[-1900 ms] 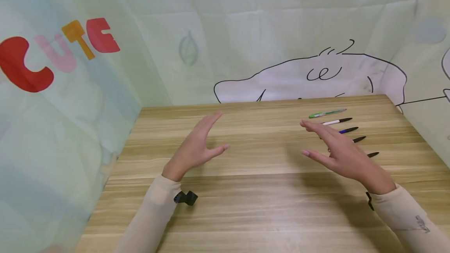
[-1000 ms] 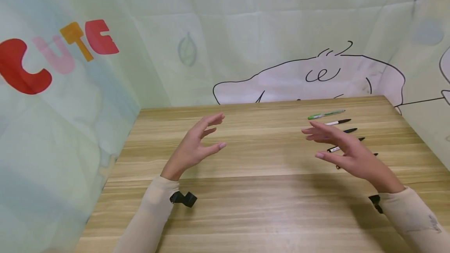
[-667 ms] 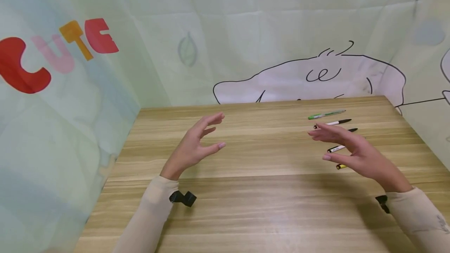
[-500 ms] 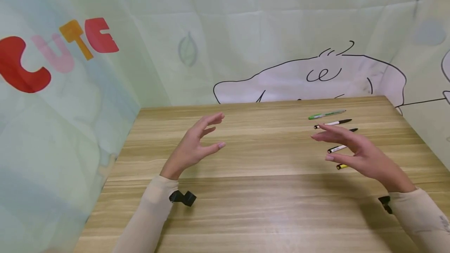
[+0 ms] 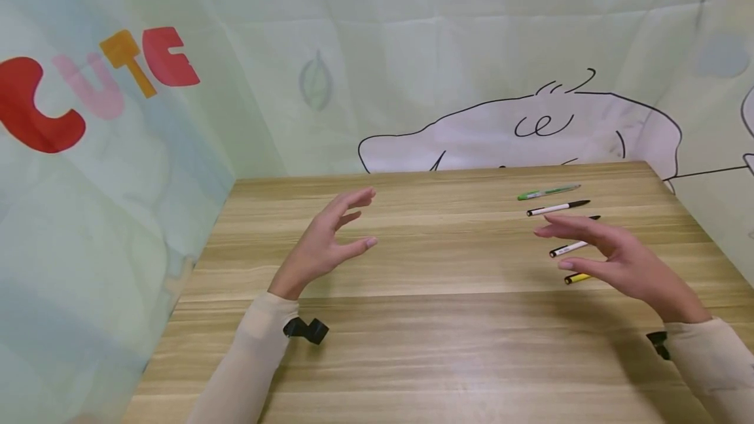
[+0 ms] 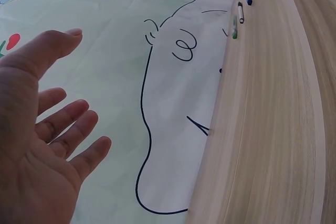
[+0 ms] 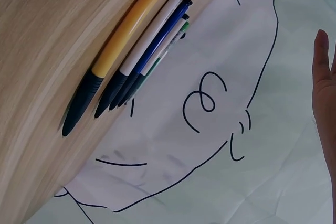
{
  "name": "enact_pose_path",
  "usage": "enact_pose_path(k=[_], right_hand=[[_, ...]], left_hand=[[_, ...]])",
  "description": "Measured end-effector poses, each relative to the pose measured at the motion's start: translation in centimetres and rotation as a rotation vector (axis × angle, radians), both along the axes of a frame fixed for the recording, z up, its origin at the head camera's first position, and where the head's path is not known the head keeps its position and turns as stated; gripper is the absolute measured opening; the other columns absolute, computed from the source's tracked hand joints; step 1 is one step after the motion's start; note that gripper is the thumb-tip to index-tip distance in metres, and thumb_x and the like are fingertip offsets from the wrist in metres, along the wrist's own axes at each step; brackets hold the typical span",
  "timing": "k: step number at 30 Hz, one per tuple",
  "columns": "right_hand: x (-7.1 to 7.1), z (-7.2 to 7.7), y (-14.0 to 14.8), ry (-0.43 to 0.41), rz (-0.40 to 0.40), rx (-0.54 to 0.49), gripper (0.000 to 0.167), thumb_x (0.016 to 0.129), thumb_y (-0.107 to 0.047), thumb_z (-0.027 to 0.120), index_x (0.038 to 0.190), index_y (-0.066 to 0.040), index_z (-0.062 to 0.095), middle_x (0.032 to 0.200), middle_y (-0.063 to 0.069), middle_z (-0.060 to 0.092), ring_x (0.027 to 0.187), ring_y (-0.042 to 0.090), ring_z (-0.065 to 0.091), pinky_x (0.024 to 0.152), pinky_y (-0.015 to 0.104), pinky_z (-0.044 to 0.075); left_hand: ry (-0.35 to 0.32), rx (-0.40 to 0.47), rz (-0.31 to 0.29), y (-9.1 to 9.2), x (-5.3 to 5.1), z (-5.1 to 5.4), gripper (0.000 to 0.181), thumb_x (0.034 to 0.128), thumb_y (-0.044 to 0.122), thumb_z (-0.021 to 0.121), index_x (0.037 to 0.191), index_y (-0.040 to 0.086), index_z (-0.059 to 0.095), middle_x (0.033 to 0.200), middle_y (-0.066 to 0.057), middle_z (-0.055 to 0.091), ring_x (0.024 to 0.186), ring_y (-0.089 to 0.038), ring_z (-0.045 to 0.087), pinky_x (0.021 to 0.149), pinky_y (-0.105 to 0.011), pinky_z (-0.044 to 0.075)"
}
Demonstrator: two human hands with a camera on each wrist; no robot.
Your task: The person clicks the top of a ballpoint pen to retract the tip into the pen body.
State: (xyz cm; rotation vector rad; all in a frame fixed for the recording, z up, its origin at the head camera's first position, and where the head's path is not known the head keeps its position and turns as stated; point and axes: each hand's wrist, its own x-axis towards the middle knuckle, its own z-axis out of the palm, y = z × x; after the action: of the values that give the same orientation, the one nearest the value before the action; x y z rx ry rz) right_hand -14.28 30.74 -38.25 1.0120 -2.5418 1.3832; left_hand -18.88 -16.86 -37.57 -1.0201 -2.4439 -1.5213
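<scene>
Right hand (image 5: 627, 264) has shifted rightward over the pens (image 5: 550, 209); left hand (image 5: 321, 244) well apart, both empty, thumbs off fingers. Yellow pen (image 7: 134, 24) likely light, stiff, slick; best gripped mid-barrel.

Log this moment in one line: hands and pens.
left hand: raised, holds nothing | right hand: raised near pens, holds nothing | pens: five in a row on table | green pen: farthest back
</scene>
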Motion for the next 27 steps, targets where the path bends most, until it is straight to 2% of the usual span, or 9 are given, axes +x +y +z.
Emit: enact_pose_path(k=[8,12,19,27], right_hand=[[0.1,0.1,0.8,-0.037,-0.032,0.044,0.071,0.083,0.014,0.074,0.148,-0.004,0.05,0.13,0.009,0.069,0.127,0.009,0.059,0.094,0.013,0.047],[-0.1,-0.3,1.3,-0.021,-0.01,0.01,0.07,0.081,0.019,0.073,0.145,0.001,0.052,0.127,0.013,0.07,0.122,0.01,0.062,0.096,0.013,0.047],[-0.5,-0.8,1.9,-0.028,0.002,-0.016,0.068,0.081,0.022,0.07,0.144,0.004,0.051,0.126,0.016,0.07,0.122,0.011,0.063,0.1,0.014,0.046],[-1.3,-0.8,2.5,-0.039,-0.023,-0.011,0.066,0.083,0.02,0.07,0.144,0.002,0.052,0.127,0.013,0.069,0.127,0.009,0.058,0.098,0.015,0.046]], left_hand=[[-0.009,0.0,-0.012,0.0,-0.1,-0.2,0.077,0.0888,0.008,0.079,0.155,0.015,0.04,0.154,0.002,0.045,0.142,-0.023,0.043,0.116,-0.042,0.042],[-0.014,-0.003,-0.012,0.0,-0.1,-0.3,0.076,0.0889,0.009,0.079,0.154,0.01,0.04,0.154,0.004,0.045,0.142,-0.02,0.043,0.116,-0.04,0.042],[-0.019,0.004,-0.019,-0.1,-0.1,-0.2,0.077,0.089,0.008,0.079,0.155,0.019,0.04,0.155,0.001,0.045,0.142,-0.029,0.043,0.116,-0.043,0.041],[-0.025,0.011,-0.009,-0.2,0.0,-0.2,0.077,0.0883,0.006,0.079,0.154,0.018,0.041,0.154,-0.001,0.045,0.142,-0.026,0.043,0.116,-0.044,0.041]])
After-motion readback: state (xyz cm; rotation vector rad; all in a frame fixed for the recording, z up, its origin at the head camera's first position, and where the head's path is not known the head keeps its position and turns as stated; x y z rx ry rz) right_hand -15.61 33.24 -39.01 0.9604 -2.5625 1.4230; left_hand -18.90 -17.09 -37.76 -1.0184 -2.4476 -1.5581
